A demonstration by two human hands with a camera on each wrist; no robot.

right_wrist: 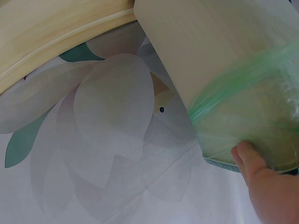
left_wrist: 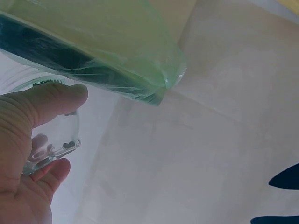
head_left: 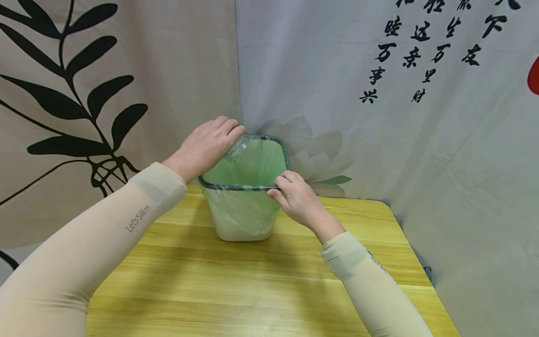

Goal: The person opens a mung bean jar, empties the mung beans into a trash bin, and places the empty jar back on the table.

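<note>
A pale waste bin (head_left: pixel 242 229) with a dark rim stands upright on the table. A thin green bin bag (head_left: pixel 261 161) lines it and folds over the rim. In the head view my left hand (head_left: pixel 210 142) is above the bin's left side, gripping a clear glass cup (head_left: pixel 237 149) over the opening. The left wrist view shows the thumb and fingers around this clear glass (left_wrist: pixel 65 125), just beside the bagged rim. My right hand (head_left: pixel 296 196) holds the bin's rim at its near right corner, fingers against the bag in the right wrist view.
The bin stands toward the back of a yellow wood-grain table (head_left: pixel 236 290). Behind it hangs a pale curtain (head_left: pixel 189 56) printed with dark leaves, a lotus and writing. On the right, the curtain runs close along the table's edge.
</note>
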